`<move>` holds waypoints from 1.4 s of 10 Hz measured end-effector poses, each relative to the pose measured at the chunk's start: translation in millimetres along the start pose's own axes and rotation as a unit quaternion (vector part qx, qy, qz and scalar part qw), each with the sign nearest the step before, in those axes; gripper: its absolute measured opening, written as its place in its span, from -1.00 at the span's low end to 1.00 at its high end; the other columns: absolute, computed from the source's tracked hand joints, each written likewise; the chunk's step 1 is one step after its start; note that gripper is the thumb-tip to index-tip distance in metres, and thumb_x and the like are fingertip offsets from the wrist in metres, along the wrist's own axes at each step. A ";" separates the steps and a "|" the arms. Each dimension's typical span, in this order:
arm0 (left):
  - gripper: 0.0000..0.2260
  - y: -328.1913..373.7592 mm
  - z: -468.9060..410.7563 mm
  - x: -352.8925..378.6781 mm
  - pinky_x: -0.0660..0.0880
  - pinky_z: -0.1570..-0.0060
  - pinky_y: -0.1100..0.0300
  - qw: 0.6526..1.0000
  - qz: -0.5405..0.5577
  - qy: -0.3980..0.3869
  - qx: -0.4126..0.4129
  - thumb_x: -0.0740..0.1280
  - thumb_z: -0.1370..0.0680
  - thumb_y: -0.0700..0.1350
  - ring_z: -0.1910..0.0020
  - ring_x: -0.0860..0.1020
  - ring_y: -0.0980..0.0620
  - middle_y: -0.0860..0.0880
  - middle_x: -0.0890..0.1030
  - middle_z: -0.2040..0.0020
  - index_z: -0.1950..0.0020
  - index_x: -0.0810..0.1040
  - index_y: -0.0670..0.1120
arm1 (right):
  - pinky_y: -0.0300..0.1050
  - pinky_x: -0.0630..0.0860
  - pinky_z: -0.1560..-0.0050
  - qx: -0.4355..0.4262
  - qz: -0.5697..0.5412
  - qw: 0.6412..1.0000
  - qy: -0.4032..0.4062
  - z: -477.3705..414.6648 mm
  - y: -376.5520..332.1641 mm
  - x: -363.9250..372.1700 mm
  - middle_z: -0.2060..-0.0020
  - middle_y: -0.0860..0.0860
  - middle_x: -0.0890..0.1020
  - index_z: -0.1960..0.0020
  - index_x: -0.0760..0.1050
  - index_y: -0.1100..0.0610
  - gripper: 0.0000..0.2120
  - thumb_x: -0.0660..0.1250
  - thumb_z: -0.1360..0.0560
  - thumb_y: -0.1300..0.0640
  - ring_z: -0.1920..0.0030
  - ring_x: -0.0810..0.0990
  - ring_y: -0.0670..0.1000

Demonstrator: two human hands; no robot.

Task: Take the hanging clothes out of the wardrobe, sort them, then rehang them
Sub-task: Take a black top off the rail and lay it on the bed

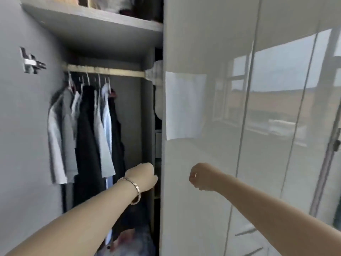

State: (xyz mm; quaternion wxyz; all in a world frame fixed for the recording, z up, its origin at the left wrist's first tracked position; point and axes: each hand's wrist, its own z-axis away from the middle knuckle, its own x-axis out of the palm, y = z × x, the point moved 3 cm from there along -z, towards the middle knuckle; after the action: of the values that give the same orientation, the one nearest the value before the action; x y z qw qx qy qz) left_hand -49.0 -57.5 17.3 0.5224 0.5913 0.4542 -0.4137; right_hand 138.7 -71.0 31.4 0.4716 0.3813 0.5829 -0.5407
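So a bunch of clothes, white, grey, pale blue and black stuff, is hung on white hangers and crammed toward the left end of the wooden rail in the opened, grey-lined wardrobe.

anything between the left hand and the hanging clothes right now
Nothing visible. The left hand is at the open side of the wardrobe, with the hanging clothes up and to its left. The white door stands just to its right, not across that path.

A home: glossy-doored wardrobe, hanging clothes on a rail, cluttered shelf above.
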 end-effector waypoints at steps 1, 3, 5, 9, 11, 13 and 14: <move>-0.85 -37.8 -11.4 -28.7 0.37 0.24 0.21 0.996 -0.001 0.044 -0.081 0.15 -0.56 -0.10 0.21 0.49 -0.03 -0.01 0.52 0.18 0.07 0.48 -0.11 | -0.05 0.54 -0.10 -0.084 -0.001 0.996 0.005 -42.6 -48.5 -15.6 -0.05 0.16 0.63 -0.12 0.56 0.23 -0.73 0.15 -0.55 0.17 -0.08 0.61 0.14; -0.75 -108.4 -27.7 -94.3 0.23 0.43 0.24 0.974 -0.008 0.117 -0.192 0.17 -0.56 -0.10 0.41 0.34 0.06 0.03 0.35 0.39 0.32 0.29 -0.08 | -0.11 0.48 -0.01 -0.222 -0.018 0.975 0.023 -108.3 -146.3 -39.4 -0.05 0.17 0.60 -0.12 0.53 0.26 -0.72 0.13 -0.55 0.16 -0.09 0.57 0.17; -0.82 -154.5 -67.0 -145.0 0.27 0.39 0.24 0.962 -0.026 0.177 -0.208 0.17 -0.54 -0.11 0.33 0.41 0.00 0.01 0.41 0.38 0.25 0.39 -0.10 | -0.21 0.29 0.45 -0.237 -0.160 0.956 0.071 -192.7 -226.9 -65.2 0.40 0.02 0.37 0.33 0.24 0.17 -0.71 0.14 -0.57 0.17 0.43 0.34 -0.02; -0.79 -191.8 -171.8 -186.7 0.37 0.35 0.24 0.958 -0.017 0.251 -0.140 0.15 -0.59 -0.06 0.29 0.54 -0.02 0.04 0.56 0.17 0.05 0.54 -0.11 | -0.19 0.37 0.18 -0.145 -0.353 0.921 0.078 -347.9 -312.2 -88.0 0.14 0.13 0.48 -0.04 0.48 0.31 -0.72 0.12 -0.61 0.10 0.15 0.45 0.08; -0.81 -189.3 -174.6 -185.7 0.50 0.18 0.18 0.955 0.009 0.267 -0.126 0.15 -0.58 -0.06 0.25 0.60 0.00 0.05 0.56 0.22 0.03 0.54 -0.07 | -0.08 0.50 0.00 -0.068 -0.478 0.870 0.095 -355.9 -291.2 -100.0 -0.07 0.21 0.56 -0.24 0.43 0.29 -0.71 0.18 -0.56 0.20 -0.02 0.56 0.18; -0.84 -164.6 -152.8 -169.3 0.43 0.22 0.19 0.953 0.008 0.268 -0.141 0.18 -0.55 -0.09 0.16 0.56 -0.03 0.00 0.60 0.18 0.12 0.53 -0.09 | -0.20 0.36 0.29 -0.112 -0.464 0.871 0.113 -285.1 -252.5 -120.2 0.22 0.06 0.47 -0.23 0.41 0.24 -0.74 0.16 -0.58 0.19 0.33 0.38 -0.03; -0.82 -143.3 -136.5 -145.5 0.39 0.29 0.22 0.961 0.023 0.236 -0.140 0.18 -0.56 -0.10 0.21 0.54 -0.02 -0.01 0.58 0.23 0.13 0.53 -0.11 | -0.24 0.25 0.46 -0.122 -0.428 0.890 0.094 -233.5 -216.8 -109.4 0.34 0.03 0.42 0.09 0.44 0.20 -0.89 0.14 -0.54 0.24 0.40 0.36 -0.05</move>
State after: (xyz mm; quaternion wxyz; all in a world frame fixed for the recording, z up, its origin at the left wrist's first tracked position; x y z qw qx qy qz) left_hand -221.6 68.8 138.1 0.4873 0.6032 0.6045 -0.1822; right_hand -71.4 140.4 188.4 0.1800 0.0835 0.7927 -0.5765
